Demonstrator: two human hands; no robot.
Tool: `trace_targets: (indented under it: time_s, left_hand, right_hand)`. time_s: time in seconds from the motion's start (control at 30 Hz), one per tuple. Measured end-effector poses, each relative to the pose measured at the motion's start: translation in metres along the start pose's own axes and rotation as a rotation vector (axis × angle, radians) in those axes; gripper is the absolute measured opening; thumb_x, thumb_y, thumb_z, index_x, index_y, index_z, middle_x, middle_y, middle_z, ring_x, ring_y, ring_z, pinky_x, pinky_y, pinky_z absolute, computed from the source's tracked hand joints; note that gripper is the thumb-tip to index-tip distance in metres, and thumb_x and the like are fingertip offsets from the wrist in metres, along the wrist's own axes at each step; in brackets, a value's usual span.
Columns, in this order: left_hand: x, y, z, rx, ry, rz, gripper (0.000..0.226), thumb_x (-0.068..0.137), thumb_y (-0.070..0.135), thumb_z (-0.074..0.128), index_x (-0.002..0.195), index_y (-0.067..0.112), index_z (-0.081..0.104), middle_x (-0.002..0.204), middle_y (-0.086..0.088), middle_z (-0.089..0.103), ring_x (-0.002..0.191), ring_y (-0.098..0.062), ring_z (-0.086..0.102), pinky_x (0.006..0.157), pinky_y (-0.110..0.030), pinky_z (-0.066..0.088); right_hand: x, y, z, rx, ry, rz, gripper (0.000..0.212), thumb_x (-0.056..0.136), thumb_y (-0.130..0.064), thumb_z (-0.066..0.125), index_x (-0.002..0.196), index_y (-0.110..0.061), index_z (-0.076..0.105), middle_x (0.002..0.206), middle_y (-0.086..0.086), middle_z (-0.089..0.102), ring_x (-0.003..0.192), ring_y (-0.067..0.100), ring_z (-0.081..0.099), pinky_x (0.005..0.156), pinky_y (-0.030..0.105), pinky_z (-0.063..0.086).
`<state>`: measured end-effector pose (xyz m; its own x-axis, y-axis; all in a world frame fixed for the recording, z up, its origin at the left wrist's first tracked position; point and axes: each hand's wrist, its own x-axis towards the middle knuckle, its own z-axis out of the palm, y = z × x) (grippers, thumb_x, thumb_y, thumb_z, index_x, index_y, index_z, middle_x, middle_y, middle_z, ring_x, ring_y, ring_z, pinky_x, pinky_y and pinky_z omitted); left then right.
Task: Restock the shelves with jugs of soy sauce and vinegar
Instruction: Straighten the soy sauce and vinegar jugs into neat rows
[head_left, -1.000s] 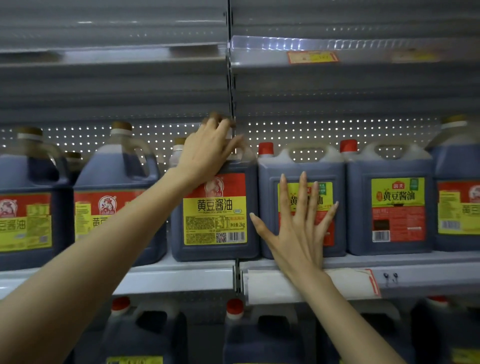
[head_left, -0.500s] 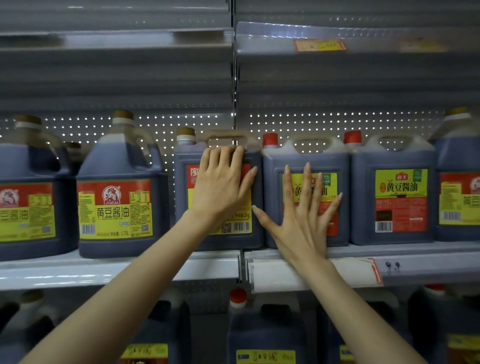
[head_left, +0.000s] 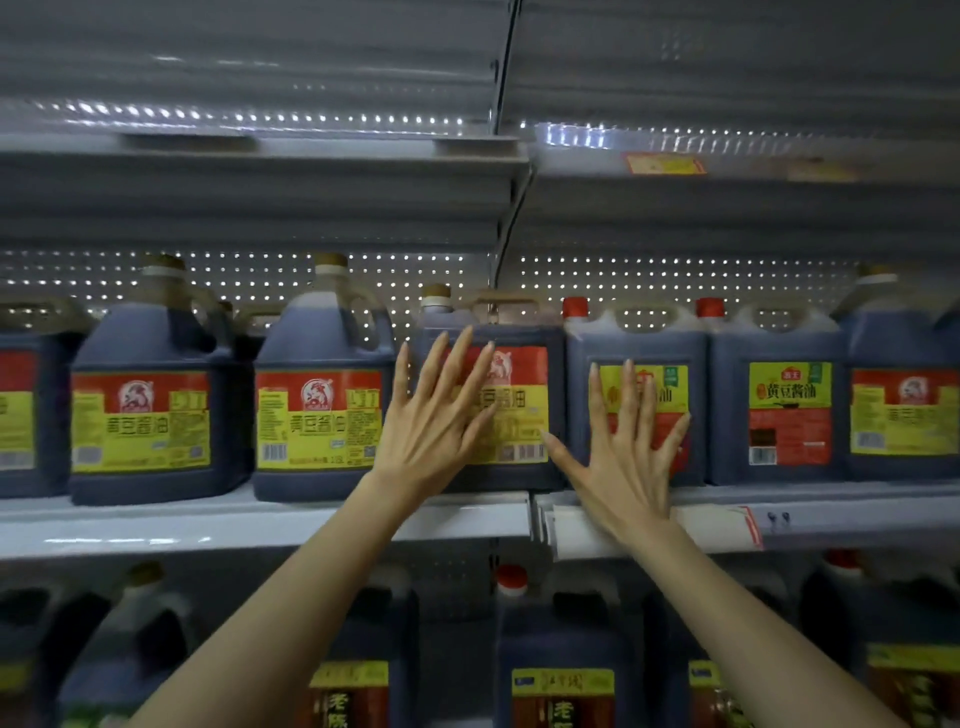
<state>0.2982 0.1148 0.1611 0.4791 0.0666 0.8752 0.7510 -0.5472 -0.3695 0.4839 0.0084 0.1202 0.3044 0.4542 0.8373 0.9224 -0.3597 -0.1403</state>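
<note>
A row of dark soy sauce jugs stands on the middle shelf (head_left: 260, 525). My left hand (head_left: 434, 415) lies flat with straight, spread fingers against the red-and-yellow label of the brown-capped jug (head_left: 524, 405) at the centre. My right hand (head_left: 628, 447) is spread flat on the front of the red-capped jug (head_left: 634, 343) just to its right. Neither hand grips anything.
More jugs fill the shelf: two brown-capped ones (head_left: 322, 384) (head_left: 145, 389) to the left, a red-capped one (head_left: 779, 389) and another (head_left: 904, 395) to the right. The upper shelf (head_left: 260, 150) looks bare. Lower-shelf jugs (head_left: 561, 654) stand below. A white price strip (head_left: 717, 527) hangs on the edge.
My left hand came off the top handle of the centre jug and slid down to lie flat on its label, its fingers now spread. My right hand stays on the neighbouring jug.
</note>
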Motion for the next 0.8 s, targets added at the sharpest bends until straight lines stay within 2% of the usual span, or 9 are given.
trace_targets:
  time_s: [0.23,0.33,0.43,0.53,0.67,0.73,0.8]
  left_hand:
    - [-0.040,-0.050,-0.036,-0.004,-0.091,-0.114,0.064,0.098,0.054,0.012,0.151,0.019,0.010,0.157,-0.016,0.018,0.143,-0.025,0.010,0.114,-0.046,-0.005]
    - [-0.047,-0.069,-0.052,-0.011,-0.119,-0.218,0.069,0.094,0.057,0.013,0.151,0.022,-0.001,0.159,-0.015,0.014,0.146,-0.025,0.006,0.114,-0.044,-0.005]
    - [-0.054,-0.086,-0.063,-0.067,-0.152,-0.345,0.071,0.088,0.063,0.007,0.147,0.027,-0.012,0.161,-0.010,0.002,0.148,-0.025,0.000,0.117,-0.042,-0.003]
    - [-0.057,-0.100,-0.068,-0.148,-0.194,-0.390,0.077,0.082,0.071,0.005,0.144,0.031,-0.020,0.161,-0.008,-0.005,0.148,-0.023,-0.002,0.118,-0.041,0.003]
    - [-0.061,-0.110,-0.069,-0.321,-0.174,-0.472,0.090,0.081,0.076,0.013,0.150,0.025,-0.013,0.161,-0.007,-0.006,0.147,-0.022,-0.001,0.117,-0.037,0.006]
    - [-0.063,-0.115,-0.068,-0.440,-0.180,-0.537,0.093,0.086,0.075,0.027,0.150,0.022,-0.014,0.161,-0.005,-0.010,0.147,-0.020,-0.003,0.116,-0.035,0.003]
    - [-0.065,-0.123,-0.062,-0.595,-0.204,-0.596,0.093,0.087,0.065,0.037,0.151,0.019,-0.014,0.161,-0.004,-0.010,0.148,-0.020,-0.002,0.117,-0.038,0.005]
  right_hand:
    - [-0.021,-0.070,-0.007,0.049,-0.029,-0.209,0.083,0.080,-0.081,-0.001,0.146,-0.036,-0.025,0.154,-0.004,-0.034,0.141,0.020,-0.030,0.106,0.059,-0.022]
    - [-0.017,-0.096,-0.010,0.077,-0.024,-0.288,0.083,0.080,-0.080,-0.001,0.147,-0.035,-0.023,0.155,-0.003,-0.031,0.142,0.021,-0.029,0.107,0.060,-0.022]
    - [-0.013,-0.118,-0.005,0.141,-0.034,-0.331,0.083,0.079,-0.081,-0.005,0.145,-0.036,-0.026,0.154,-0.003,-0.032,0.141,0.021,-0.031,0.106,0.059,-0.023]
    - [-0.012,-0.131,0.004,0.203,-0.024,-0.337,0.084,0.077,-0.083,-0.008,0.145,-0.037,-0.026,0.152,-0.006,-0.035,0.140,0.018,-0.033,0.105,0.056,-0.027]
    - [-0.007,-0.146,0.017,0.268,0.017,-0.294,0.083,0.076,-0.084,-0.008,0.142,-0.039,-0.031,0.148,-0.007,-0.043,0.138,0.017,-0.037,0.105,0.055,-0.029]
    - [-0.005,-0.155,0.027,0.259,0.058,-0.230,0.084,0.080,-0.082,-0.003,0.146,-0.035,-0.025,0.152,-0.004,-0.038,0.141,0.018,-0.032,0.107,0.055,-0.026]
    - [-0.004,-0.162,0.036,0.226,0.087,-0.147,0.087,0.085,-0.080,0.003,0.151,-0.026,-0.013,0.158,0.003,-0.024,0.146,0.022,-0.018,0.111,0.056,-0.019]
